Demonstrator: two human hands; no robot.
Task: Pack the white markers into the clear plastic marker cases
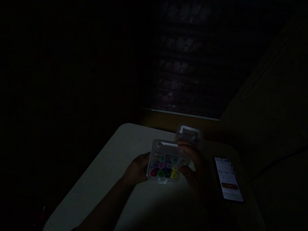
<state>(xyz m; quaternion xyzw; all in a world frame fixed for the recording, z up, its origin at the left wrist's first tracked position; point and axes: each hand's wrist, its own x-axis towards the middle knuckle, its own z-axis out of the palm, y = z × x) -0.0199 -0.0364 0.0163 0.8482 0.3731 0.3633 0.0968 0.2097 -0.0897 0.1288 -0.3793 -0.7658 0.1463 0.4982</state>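
A clear plastic box (167, 153) with a white handle and a front latch is held between both hands over the table. Several small round pieces in red, green, black, yellow and purple show through its side. My left hand (137, 168) grips the box's left side, fingers partly hidden behind it. Around the right side curls my right hand (195, 165), thumb near the yellow piece and fingers at the top edge. A second clear box (189, 132) with a white handle stands just behind, a few dark bits inside.
The white table (108, 155) has rounded corners. At its right lies a phone (228, 179) with a lit screen showing a timer. A dark ribbed panel (184, 62) rises behind the table, and a dark wall (294, 112) is on the right. Most surroundings are too dark to make out.
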